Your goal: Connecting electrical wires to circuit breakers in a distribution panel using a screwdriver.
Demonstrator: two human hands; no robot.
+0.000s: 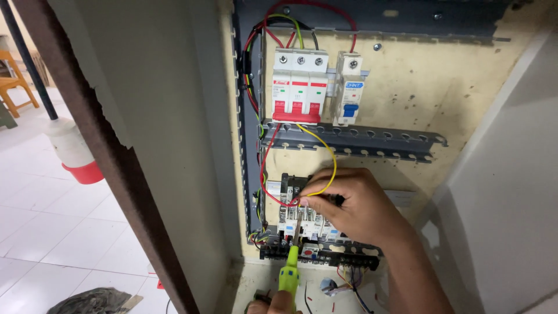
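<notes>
two bare hands, right forearm (415, 273) unsleeved

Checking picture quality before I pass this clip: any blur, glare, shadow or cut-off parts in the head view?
Head view: sharp and evenly lit on the breakers and contactor, no glare; soft shadow under the right hand; the left hand, gripping the green screwdriver, is cropped by the bottom edge; wide-lens bending shows at the door edge.

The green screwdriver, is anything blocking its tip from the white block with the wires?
Nothing visible blocks it. The screwdriver, held from below by the left hand, points up with its tip right at the white block. The right hand pinches the yellow wire just beside the tip, not across it.
</notes>
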